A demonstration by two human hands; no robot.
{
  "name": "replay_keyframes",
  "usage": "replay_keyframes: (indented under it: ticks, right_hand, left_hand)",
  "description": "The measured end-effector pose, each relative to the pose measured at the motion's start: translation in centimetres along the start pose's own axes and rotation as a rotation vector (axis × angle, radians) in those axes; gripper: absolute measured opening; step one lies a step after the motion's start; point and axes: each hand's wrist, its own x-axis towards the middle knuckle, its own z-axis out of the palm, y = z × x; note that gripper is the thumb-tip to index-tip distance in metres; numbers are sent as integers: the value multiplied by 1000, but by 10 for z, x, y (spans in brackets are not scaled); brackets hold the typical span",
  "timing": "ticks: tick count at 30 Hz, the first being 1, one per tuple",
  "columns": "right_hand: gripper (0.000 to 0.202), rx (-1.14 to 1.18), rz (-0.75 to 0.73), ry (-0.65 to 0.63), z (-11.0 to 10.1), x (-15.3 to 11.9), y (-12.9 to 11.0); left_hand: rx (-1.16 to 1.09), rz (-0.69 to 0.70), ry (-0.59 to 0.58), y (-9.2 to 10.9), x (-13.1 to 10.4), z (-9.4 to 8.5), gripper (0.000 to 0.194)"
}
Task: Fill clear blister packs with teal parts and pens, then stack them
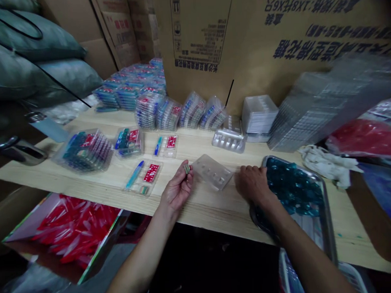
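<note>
My left hand (178,189) pinches a small bundle of thin, pale greenish pieces (187,168) between thumb and fingers. Just to its right, a clear plastic blister tray (212,171) with molded hollows lies on the table. My right hand (253,184) is curled, back upward, at the left rim of a metal tray (328,219) holding teal translucent plastic pieces (293,188); whatever its fingers hold is hidden. Left of my left hand are two filled blister trays, one nearer (150,173) and one farther (171,142), each with a blue pen-shaped piece and a red patterned card.
Stacks of filled blister trays (86,152) line the left and back of the table (198,215). Nested clear trays (259,114) stand at the back right before a large carton (198,39). A white cloth (329,163) lies right; a box of red plastic pieces (73,227) sits below left.
</note>
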Motion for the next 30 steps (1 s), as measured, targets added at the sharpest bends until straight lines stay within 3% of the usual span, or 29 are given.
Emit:
replay_keyframes:
  ticks: [6, 15, 19, 23, 26, 30]
  right_hand:
    - [20, -10, 21, 45, 4, 4, -3]
    - [21, 18, 53, 11, 12, 7, 5]
    - [20, 39, 65, 16, 6, 4, 6]
    - [21, 78, 105, 99, -8, -1, 4]
    - [23, 260, 93, 202, -27, -8, -12]
    - [15, 810, -78, 268, -52, -18, -56]
  left_hand:
    - [-17, -22, 1, -3, 1, -2, 28]
    - [26, 14, -46, -4, 0, -9, 21]
    - [90, 53, -80, -1, -5, -12, 26]
    - [62, 64, -94, 5, -9, -15, 28]
    - [55, 55, -93, 7, -11, -15, 24]
    - [250, 79, -86, 2, -15, -8, 30]
